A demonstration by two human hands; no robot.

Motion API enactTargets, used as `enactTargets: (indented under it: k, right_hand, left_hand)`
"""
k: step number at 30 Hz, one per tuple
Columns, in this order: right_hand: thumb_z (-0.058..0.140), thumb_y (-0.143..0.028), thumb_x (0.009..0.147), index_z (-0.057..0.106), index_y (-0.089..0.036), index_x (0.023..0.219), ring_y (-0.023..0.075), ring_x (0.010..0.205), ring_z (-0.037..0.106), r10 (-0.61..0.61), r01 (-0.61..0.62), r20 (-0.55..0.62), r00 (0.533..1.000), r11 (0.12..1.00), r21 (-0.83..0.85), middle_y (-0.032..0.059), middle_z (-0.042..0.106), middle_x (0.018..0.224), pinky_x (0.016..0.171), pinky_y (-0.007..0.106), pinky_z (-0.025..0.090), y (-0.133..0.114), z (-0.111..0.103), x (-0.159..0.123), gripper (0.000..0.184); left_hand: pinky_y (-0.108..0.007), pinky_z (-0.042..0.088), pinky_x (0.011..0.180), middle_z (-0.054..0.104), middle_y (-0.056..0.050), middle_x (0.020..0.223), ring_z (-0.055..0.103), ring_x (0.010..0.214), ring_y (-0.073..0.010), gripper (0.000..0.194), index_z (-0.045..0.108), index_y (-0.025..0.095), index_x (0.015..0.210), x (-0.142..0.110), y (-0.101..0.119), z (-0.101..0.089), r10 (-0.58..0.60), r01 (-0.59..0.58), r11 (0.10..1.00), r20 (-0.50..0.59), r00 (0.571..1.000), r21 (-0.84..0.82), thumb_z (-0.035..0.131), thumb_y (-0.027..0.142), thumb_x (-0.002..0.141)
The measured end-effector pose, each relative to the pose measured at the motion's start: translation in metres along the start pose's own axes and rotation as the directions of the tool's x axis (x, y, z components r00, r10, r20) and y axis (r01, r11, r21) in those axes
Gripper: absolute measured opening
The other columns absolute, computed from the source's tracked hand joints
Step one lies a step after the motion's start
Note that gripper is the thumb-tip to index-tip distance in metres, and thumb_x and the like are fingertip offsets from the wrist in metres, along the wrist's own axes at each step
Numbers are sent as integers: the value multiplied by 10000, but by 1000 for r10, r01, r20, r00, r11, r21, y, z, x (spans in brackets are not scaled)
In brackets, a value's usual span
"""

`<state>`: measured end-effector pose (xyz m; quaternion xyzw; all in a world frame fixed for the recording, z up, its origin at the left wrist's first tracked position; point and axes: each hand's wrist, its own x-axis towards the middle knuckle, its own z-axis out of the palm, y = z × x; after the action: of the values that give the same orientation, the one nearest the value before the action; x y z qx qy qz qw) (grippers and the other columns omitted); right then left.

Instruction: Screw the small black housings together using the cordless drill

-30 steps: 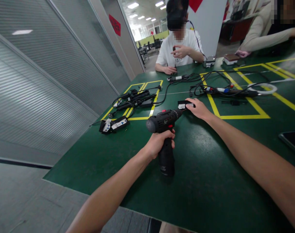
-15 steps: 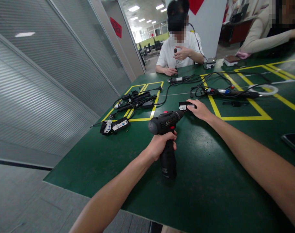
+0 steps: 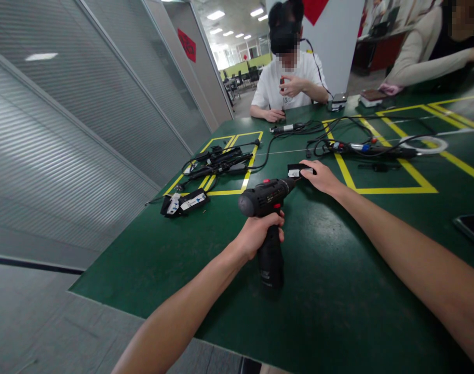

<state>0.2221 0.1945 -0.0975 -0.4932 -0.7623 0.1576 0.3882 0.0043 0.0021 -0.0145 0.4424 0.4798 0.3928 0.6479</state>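
Note:
My left hand (image 3: 258, 232) is wrapped round the handle of a black cordless drill (image 3: 265, 197) with red switches. The drill's chuck points away from me and to the right, its tip close to a small black block with a white label (image 3: 294, 172). That block lies on the green table (image 3: 151, 270), and my right hand (image 3: 317, 175) grips its right end between thumb and fingers. Whether the bit touches the block cannot be made out. Two black pieces with white labels (image 3: 193, 200) lie to the left of the drill.
Black tools and cables (image 3: 221, 162) lie heaped inside yellow tape at the left. More cables and a long black tool (image 3: 388, 149) with a white ring (image 3: 435, 143) stretch across the right. A person in a headset (image 3: 295, 78) sits opposite; another person's sleeve (image 3: 411, 67) shows far right.
The whole view has shifted slightly. Both hands keep their hold, and the drill stays beside the labelled block.

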Motion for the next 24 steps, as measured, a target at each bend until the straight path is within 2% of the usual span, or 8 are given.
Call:
enactTargets:
  k: [14, 24]
  right_hand:
    - [496, -413, 849, 598, -230, 1235, 268, 973, 594, -2, 2, 4, 1000, 1000, -4, 95, 596, 1101, 903, 403, 440, 1, 0, 0, 439]
    - [495, -408, 849, 604, -223, 1225, 268, 987, 591, -10, 10, 1, 1000, 1000, -2, 96, 605, 1117, 915, 404, 436, 0, -1, 0, 434]
  left_hand:
    - [-228, 432, 499, 543, -6, 613, 533, 483, -109, 161, 569, 136, 854, -1, 0, -1, 6, -7, 1000, 9, 1000, 20, 575, 198, 706]
    - [-214, 418, 479, 554, -10, 620, 535, 482, -108, 178, 564, 135, 861, -1, 1, -1, -31, 31, 1000, -3, 1000, 5, 581, 200, 696]
